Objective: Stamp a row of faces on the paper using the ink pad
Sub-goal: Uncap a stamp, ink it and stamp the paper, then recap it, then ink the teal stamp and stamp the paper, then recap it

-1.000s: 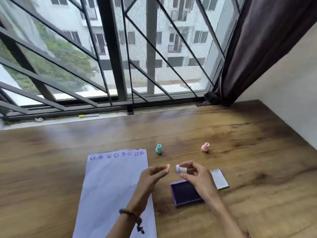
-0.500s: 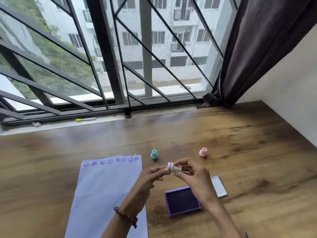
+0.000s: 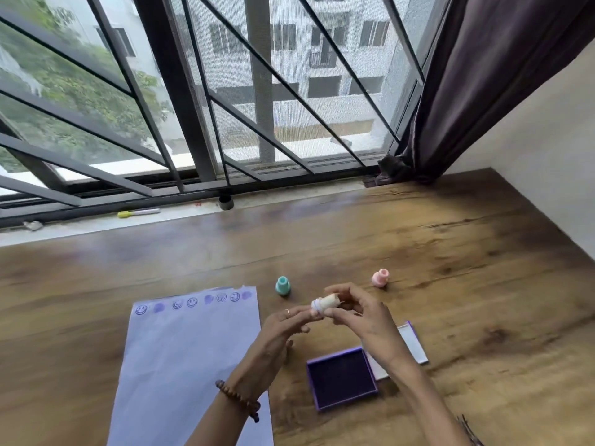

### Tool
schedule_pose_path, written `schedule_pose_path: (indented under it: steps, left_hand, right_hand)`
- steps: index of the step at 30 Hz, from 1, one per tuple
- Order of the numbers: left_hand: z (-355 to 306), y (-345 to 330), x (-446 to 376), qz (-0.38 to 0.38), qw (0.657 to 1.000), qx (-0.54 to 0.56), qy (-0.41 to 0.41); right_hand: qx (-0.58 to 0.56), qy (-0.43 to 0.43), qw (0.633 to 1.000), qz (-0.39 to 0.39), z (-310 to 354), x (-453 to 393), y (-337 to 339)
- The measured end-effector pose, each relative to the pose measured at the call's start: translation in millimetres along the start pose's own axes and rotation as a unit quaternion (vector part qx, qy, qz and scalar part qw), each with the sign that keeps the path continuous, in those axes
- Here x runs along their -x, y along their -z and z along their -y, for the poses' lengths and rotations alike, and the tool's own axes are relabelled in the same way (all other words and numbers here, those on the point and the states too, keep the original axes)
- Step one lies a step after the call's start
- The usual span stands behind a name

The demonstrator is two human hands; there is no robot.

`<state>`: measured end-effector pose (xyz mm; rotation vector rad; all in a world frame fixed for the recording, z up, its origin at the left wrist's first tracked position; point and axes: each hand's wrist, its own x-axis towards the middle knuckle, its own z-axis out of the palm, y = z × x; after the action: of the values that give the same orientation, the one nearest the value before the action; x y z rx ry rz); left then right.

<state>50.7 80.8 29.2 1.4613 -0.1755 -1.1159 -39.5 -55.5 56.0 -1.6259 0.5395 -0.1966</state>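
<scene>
Wood-grain tabletop under a barred window, dark curtain at right, pale wall beyond it.

Nearest: both forearms come up from the bottom edge. Bead bracelet on the left wrist. Ink pad sits open on the tabletop just in front of the right wrist, purple tray with dark pad face up. Its lid lies flat beside it on the right, partly hidden by the right hand.

Paper lies left of the ink pad, long edge running away from the camera. The left forearm crosses its near right corner.

Mid: both hands are raised above the tabletop, between the paper and the ink pad, meeting on one small stamp. Right hand fingers pinch the pale body of the stamp. Left hand fingertips close on its white, ringed end. Ring on one left finger. The stamp lies roughly horizontal, off the paper and off the ink pad.

Further: a row of purple prints runs along the far edge of the paper, some smiley faces, some solid blots. Teal stamp stands just past the paper's far right corner. Pink stamp is to the right of it, well apart.

Far: marker with a yellow cap and a small dark cap on the window sill.
</scene>
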Motion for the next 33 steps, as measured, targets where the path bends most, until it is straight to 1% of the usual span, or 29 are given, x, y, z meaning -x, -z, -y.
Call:
schedule_pose_path:
  steps: [2, 4, 6, 8, 9, 11, 13, 15, 17, 19, 21, 22, 25, 27, 33]
  left_hand:
    - [-1, -1, -2, 0.011, 1.0, 0.012, -0.004]
    - [-2, 0, -5, 0.01, 1.0, 0.004, -0.029]
    - [-3, -1, -10, -0.034, 0.997, -0.014, -0.073]
    - [-5, -3, -16, -0.101, 0.988, -0.053, -0.108]
    - [-7, -5, -20, -0.115, 0.982, -0.084, -0.122]
    - [-10, -11, -26, -0.095, 0.974, -0.148, -0.143]
    - [-11, -16, -30, -0.064, 0.968, -0.188, -0.151]
    - [-9, -19, -33, -0.062, 0.963, -0.214, -0.15]
    - [-6, -19, -32, -0.079, 0.96, -0.228, -0.142]
    - [0, -16, -28, -0.107, 0.96, -0.221, -0.136]
    - [9, -8, -20, -0.156, 0.96, -0.2, -0.116]
    - [13, -3, -16, -0.19, 0.96, -0.18, -0.099]
    - [17, 14, -10, -0.284, 0.95, -0.11, -0.07]
    - [11, 20, -11, -0.306, 0.943, -0.1, -0.079]
    - [-9, 23, -22, -0.245, 0.953, -0.157, -0.081]
  right_hand:
    - [-0.081, -0.025, 0.996, -0.004, -5, -3, -2]
    - [-0.103, -0.03, 0.994, 0.003, -10, -6, -4]
    - [-0.084, -0.034, 0.996, -0.02, -16, -13, -4]
    - [-0.014, -0.032, 0.997, -0.062, -22, -24, -1]
    - [0.038, -0.028, 0.996, -0.078, -25, -29, 0]
    - [0.118, -0.016, 0.989, -0.088, -27, -37, 1]
    - [0.159, -0.006, 0.982, -0.099, -31, -43, 1]
    - [0.178, -0.001, 0.977, -0.114, -31, -46, -2]
    - [0.177, -0.009, 0.975, -0.134, -31, -46, -5]
    - [0.192, -0.015, 0.963, -0.188, -31, -40, -9]
    - [0.215, -0.005, 0.946, -0.242, -31, -29, -16]
    - [0.224, 0.005, 0.943, -0.247, -32, -22, -21]
    - [0.245, 0.028, 0.95, -0.194, -35, -9, -41]
    - [0.254, 0.03, 0.954, -0.154, -37, -13, -55]
    - [0.27, 0.003, 0.958, -0.09, -25, -53, -81]
